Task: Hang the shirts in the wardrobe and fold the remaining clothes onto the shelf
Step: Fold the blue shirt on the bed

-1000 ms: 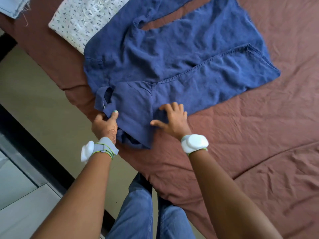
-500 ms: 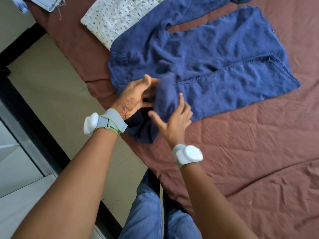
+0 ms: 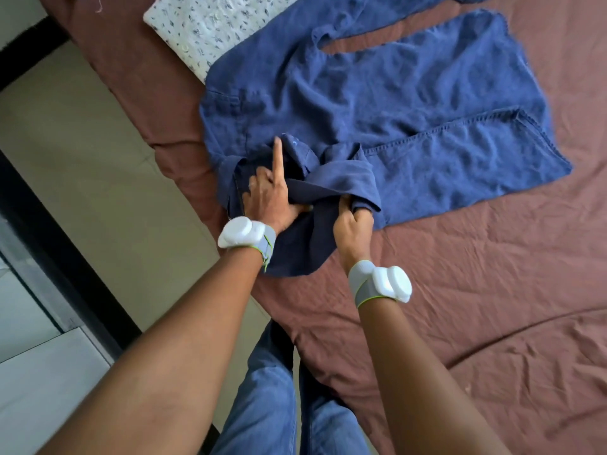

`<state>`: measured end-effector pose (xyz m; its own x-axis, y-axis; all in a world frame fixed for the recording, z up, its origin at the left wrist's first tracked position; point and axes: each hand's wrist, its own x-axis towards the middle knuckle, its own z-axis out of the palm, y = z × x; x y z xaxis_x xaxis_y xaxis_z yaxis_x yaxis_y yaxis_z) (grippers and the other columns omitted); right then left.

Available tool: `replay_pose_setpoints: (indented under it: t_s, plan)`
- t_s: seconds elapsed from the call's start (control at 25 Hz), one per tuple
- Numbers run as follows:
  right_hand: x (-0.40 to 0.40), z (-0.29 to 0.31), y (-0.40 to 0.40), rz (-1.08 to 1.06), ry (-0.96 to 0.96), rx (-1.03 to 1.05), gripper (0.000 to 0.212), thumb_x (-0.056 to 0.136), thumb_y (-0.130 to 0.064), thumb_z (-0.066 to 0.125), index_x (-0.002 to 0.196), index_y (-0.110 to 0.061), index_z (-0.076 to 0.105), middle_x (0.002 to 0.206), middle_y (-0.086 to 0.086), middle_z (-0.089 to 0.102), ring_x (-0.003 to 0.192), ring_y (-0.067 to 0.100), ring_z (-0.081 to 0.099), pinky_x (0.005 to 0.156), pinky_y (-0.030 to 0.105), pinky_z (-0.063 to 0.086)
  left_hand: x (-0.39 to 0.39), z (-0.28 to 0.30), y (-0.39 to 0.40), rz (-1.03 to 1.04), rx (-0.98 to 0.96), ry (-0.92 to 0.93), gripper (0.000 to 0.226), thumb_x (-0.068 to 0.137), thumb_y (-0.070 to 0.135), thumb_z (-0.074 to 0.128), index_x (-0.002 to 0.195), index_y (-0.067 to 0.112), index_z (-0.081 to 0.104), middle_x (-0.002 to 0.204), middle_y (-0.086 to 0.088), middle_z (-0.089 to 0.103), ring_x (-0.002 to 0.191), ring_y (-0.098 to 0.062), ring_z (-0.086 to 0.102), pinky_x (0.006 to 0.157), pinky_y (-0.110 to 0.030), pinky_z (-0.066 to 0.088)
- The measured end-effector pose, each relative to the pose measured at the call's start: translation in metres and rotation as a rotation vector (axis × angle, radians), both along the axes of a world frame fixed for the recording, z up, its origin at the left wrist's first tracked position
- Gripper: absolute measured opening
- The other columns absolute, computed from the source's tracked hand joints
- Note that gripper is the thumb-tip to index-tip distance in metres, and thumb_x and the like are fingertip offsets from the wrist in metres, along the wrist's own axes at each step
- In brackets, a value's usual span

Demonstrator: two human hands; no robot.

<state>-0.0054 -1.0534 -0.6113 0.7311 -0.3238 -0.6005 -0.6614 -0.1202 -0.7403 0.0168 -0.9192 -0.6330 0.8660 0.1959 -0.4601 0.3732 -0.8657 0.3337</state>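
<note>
A dark blue shirt (image 3: 394,103) lies spread on the brown bedsheet (image 3: 476,290), its collar end near the bed's edge. My left hand (image 3: 267,195) lies on the collar area with the index finger straight and pointing away, the thumb tucked under a fold of cloth, the other fingers curled. My right hand (image 3: 353,220) grips a bunched fold of the shirt beside the collar and lifts it slightly. A folded white patterned cloth (image 3: 210,24) lies at the far edge of the bed, partly under the shirt's shoulder.
The bed's edge runs diagonally at left, with beige floor (image 3: 82,152) and a dark threshold strip (image 3: 59,251) beyond it. My legs in blue jeans (image 3: 279,405) stand against the bed. Wrinkled brown sheet fills the right side.
Both hands have moved back down onto the collar area. My right hand went from open fingers to gripping a fold of the shirt. My left hand now points its index finger along the cloth.
</note>
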Motion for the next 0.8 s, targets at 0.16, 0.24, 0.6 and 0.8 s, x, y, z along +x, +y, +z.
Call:
replay_pose_setpoints:
  t_s: [0.16,0.24,0.6,0.8]
  plan:
    - [0.006,0.011,0.003,0.042,-0.033,-0.008,0.037,0.102,-0.026,0.045,0.110,0.007,0.060,0.107,0.011,0.065,0.111,0.027,0.057,0.087,0.031,0.042,0.040,0.017,0.006,-0.251,-0.073,0.040,0.063,0.085,0.018,0.057,0.138,0.048,0.040,0.114,-0.019,0.058,0.108,-0.043,0.057,0.091,-0.047,0.049]
    - [0.011,0.013,0.007,0.025,-0.027,-0.020,0.030,0.101,-0.026,0.046,0.096,-0.002,0.062,0.094,0.007,0.068,0.097,0.024,0.061,0.086,0.034,0.043,0.065,0.027,0.017,-0.313,0.023,0.030,0.048,0.084,0.008,0.051,0.123,0.035,0.062,0.119,-0.023,0.060,0.109,-0.045,0.058,0.093,-0.046,0.051]
    - [0.043,0.029,0.078,0.499,-0.080,0.640,0.055,0.103,-0.008,0.042,0.151,-0.024,0.019,0.134,0.013,0.056,0.113,0.024,0.061,0.082,0.039,0.055,0.132,0.067,0.080,0.101,-0.553,-0.405,0.073,0.079,-0.003,0.047,0.140,0.033,0.030,0.124,0.001,0.049,0.095,-0.003,0.061,0.087,-0.020,0.050]
    - [0.042,-0.011,0.056,0.415,-0.105,0.159,0.047,0.090,-0.017,0.052,0.137,-0.024,0.048,0.109,0.000,0.069,0.099,0.016,0.063,0.098,0.042,0.049,0.022,-0.015,0.114,0.757,-0.204,-0.027,0.037,0.082,0.057,0.052,0.083,0.020,0.059,0.087,-0.012,0.068,0.076,-0.031,0.066,0.076,-0.042,0.056]
